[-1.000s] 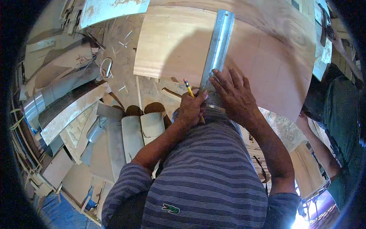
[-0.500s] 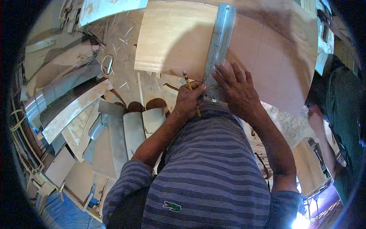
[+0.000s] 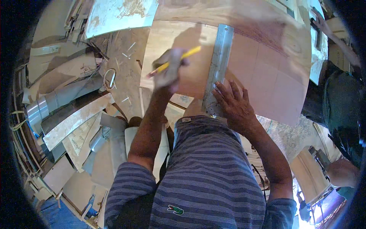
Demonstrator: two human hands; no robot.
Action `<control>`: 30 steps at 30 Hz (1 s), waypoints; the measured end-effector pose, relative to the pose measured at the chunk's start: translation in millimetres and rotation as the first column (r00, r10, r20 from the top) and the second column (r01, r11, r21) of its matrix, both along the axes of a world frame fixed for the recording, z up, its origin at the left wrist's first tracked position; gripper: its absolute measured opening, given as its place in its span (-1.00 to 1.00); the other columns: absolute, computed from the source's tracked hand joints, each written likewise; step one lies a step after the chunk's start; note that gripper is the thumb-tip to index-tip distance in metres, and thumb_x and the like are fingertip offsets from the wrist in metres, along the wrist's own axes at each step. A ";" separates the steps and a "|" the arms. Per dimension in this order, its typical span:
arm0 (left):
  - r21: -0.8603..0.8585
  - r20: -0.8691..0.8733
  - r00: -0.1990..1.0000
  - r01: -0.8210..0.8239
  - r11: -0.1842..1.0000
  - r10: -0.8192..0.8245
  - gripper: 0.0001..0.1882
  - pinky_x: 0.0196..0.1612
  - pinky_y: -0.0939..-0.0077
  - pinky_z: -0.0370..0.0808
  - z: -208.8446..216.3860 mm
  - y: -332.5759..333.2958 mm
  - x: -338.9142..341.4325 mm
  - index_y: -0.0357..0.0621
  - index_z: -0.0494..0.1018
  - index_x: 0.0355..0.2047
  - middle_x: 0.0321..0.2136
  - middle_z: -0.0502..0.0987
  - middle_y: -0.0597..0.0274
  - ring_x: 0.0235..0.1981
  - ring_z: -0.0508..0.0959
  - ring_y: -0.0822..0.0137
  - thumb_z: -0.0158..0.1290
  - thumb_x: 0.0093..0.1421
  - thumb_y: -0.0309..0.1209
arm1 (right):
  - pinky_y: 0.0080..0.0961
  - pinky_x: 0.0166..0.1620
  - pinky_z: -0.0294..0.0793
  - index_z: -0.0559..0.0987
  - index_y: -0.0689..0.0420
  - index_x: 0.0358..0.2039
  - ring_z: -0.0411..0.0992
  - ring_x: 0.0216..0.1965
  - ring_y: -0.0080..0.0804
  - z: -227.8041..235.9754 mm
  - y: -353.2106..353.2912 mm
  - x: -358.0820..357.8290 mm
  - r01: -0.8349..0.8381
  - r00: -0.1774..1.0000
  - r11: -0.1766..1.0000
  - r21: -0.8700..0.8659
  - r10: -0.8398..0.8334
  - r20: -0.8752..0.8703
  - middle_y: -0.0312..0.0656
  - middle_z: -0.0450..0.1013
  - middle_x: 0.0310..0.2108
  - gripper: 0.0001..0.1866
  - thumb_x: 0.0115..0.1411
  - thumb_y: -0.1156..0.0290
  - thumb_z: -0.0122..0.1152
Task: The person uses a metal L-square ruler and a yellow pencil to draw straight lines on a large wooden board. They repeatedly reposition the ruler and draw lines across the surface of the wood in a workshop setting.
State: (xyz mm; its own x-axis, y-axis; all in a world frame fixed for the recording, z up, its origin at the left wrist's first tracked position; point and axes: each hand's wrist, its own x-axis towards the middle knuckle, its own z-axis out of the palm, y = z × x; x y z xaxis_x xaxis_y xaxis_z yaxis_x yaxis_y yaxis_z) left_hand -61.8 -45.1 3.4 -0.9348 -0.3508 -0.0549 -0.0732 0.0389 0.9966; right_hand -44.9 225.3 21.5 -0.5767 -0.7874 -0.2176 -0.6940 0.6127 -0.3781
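- A yellow pencil [image 3: 191, 52] is being pinched in the left hand [image 3: 167, 70], with its pinkish end being pointed to the near left and its other end to the far right.
- The left hand is being blurred, so the exact placing of its fingers cannot be told; it is being held over the left part of a wooden sheet [image 3: 263, 78], and whether the wood is being touched cannot be told.
- A long metal strip [image 3: 221, 49] is being laid across the wooden sheet from near to far, with a small hole being shown at its far end.
- The near part of the strip is being pressed by the right hand [image 3: 235, 102], whose fingers are being kept spread, partly over the metal and partly to its right.
- Faint lines are being shown on the wood to the right of the strip.
- The near end of the strip is being brought close to a striped shirt [image 3: 209, 164].
- A stained white sheet [image 3: 118, 17] is being seen at the far left, above the littered floor [image 3: 126, 45].
- At the right, another person in dark clothing [image 3: 339, 103] is being partly shown.
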 end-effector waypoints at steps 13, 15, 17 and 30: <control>-0.112 -0.177 0.984 -0.023 0.993 0.003 -0.78 -0.27 0.59 0.55 -41.7 39.8 -83.9 -0.38 0.61 -0.21 -0.41 0.67 0.16 -0.39 0.61 0.48 0.15 0.28 -0.41 | 0.16 0.39 -0.03 0.31 0.03 0.34 0.03 0.40 0.11 2.0 -0.7 -1.1 -0.012 1.000 1.000 0.014 0.012 -0.020 -0.17 0.06 0.44 -0.19 0.01 0.44 0.30; -0.139 -0.179 0.984 -0.018 0.990 -0.008 -0.78 -0.27 0.57 0.55 -40.1 41.2 -84.3 -0.37 0.62 -0.21 -0.41 0.67 0.16 -0.40 0.61 0.46 0.16 0.28 -0.42 | 0.15 0.39 -0.02 0.31 0.03 0.34 0.04 0.40 0.10 3.1 -2.1 -2.0 -0.012 1.000 1.000 0.022 0.013 -0.010 -0.17 0.06 0.44 -0.20 0.02 0.45 0.29; -0.131 -0.182 0.983 -0.007 0.991 -0.017 -0.79 -0.26 0.56 0.56 -40.1 44.0 -84.6 -0.37 0.62 -0.21 -0.40 0.67 0.15 -0.39 0.62 0.45 0.16 0.28 -0.43 | 0.14 0.38 -0.01 0.31 0.03 0.33 0.05 0.40 0.10 3.2 -1.9 -2.8 -0.013 1.000 0.999 0.032 0.014 -0.010 -0.16 0.06 0.44 -0.21 0.02 0.46 0.29; -0.290 -0.350 0.930 0.005 0.957 -0.111 -0.93 -0.27 0.44 0.59 -50.0 37.1 -95.4 -0.31 0.59 -0.39 -0.46 0.62 0.05 -0.41 0.66 0.24 0.18 0.18 -0.53 | 0.14 0.37 0.02 0.29 0.03 0.35 0.03 0.39 0.10 7.7 -2.5 -2.9 -0.034 0.999 0.999 0.042 0.035 -0.020 -0.16 0.09 0.42 -0.20 0.04 0.45 0.28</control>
State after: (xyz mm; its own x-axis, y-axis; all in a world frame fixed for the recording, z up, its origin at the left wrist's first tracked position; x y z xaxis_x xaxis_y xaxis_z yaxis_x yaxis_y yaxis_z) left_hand -157.2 -8.0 -46.6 -0.8915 -0.2467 0.3800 0.2982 0.3119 0.9021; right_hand -47.8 222.8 29.2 -0.5544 -0.7972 -0.2391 -0.7223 0.6036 -0.3375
